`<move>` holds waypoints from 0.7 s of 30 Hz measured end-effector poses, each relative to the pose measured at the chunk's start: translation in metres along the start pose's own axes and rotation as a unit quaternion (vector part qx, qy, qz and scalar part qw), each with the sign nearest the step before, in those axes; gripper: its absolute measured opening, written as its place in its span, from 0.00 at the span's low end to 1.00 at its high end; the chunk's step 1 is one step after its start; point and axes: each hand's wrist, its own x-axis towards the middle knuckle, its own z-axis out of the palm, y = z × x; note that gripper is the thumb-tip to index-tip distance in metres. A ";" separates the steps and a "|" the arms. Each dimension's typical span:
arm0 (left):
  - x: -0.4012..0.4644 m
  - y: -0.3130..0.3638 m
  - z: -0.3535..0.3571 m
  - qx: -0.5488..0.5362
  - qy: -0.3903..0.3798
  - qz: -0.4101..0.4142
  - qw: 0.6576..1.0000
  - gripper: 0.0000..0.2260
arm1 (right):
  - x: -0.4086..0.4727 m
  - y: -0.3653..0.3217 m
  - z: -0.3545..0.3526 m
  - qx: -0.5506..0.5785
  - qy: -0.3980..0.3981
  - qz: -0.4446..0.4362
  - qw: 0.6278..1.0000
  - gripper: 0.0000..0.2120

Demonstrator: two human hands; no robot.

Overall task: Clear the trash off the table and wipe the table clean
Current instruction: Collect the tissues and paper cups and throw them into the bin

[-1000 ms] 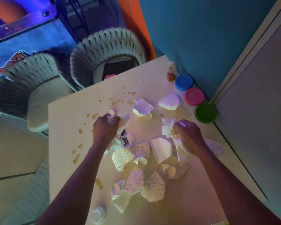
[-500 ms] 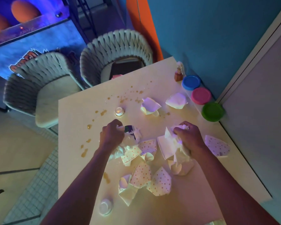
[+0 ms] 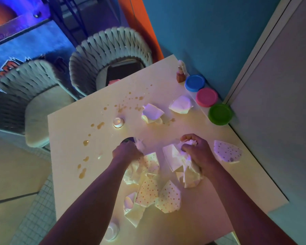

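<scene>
Crumpled dotted paper cups and napkins litter the pale table (image 3: 219, 200). My left hand (image 3: 126, 152) grips a bunch of crumpled paper (image 3: 140, 167) at the table's middle. My right hand (image 3: 196, 152) grips another wad of white napkins and cups (image 3: 189, 174). Loose dotted cups (image 3: 159, 195) lie near the front, and one flattened dotted cup (image 3: 227, 152) lies to the right. Farther back sit two white crushed cups (image 3: 152, 114) (image 3: 181, 104). Brown spill drops (image 3: 99, 125) spot the left and far part of the table.
Blue (image 3: 194, 83), pink (image 3: 207, 97) and green (image 3: 220, 114) tubs line the wall edge beside a small brown bottle (image 3: 180, 77). Small clear lids sit mid-table (image 3: 118, 122) and at the front edge (image 3: 111, 231). Two woven chairs (image 3: 109, 55) stand beyond the table.
Both hands have drawn back toward me, gathering more paper. The left hand has left the small lid behind on the table and now bunches paper closer in.
</scene>
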 end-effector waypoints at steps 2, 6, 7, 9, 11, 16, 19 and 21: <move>0.002 0.005 0.001 0.021 0.000 -0.004 1.000 0.16 | 0.000 0.005 -0.004 -0.004 -0.007 0.010 1.000 0.14; 0.011 0.015 0.007 0.051 0.007 0.002 0.999 0.24 | 0.002 0.013 -0.017 -0.004 0.005 0.043 0.999 0.13; 0.013 0.016 0.008 0.049 0.016 0.006 0.999 0.23 | 0.002 0.014 -0.019 0.001 0.008 0.050 0.999 0.12; 0.016 0.018 0.010 0.049 0.028 0.010 0.998 0.20 | 0.002 0.015 -0.022 0.009 0.014 0.059 0.998 0.11; 0.018 0.019 0.008 0.057 0.021 0.012 0.998 0.21 | 0.002 0.015 -0.024 0.007 0.019 0.061 0.998 0.10; 0.019 0.017 -0.003 0.019 -0.007 -0.006 1.000 0.17 | 0.001 0.012 -0.030 0.031 0.033 0.075 0.996 0.06; 0.016 0.011 -0.018 -0.036 0.006 -0.017 0.999 0.15 | -0.001 0.010 -0.035 0.038 0.045 0.079 0.995 0.05; 0.010 0.003 -0.028 -0.081 0.009 -0.024 0.996 0.16 | -0.005 0.009 -0.036 0.041 0.053 0.078 0.995 0.05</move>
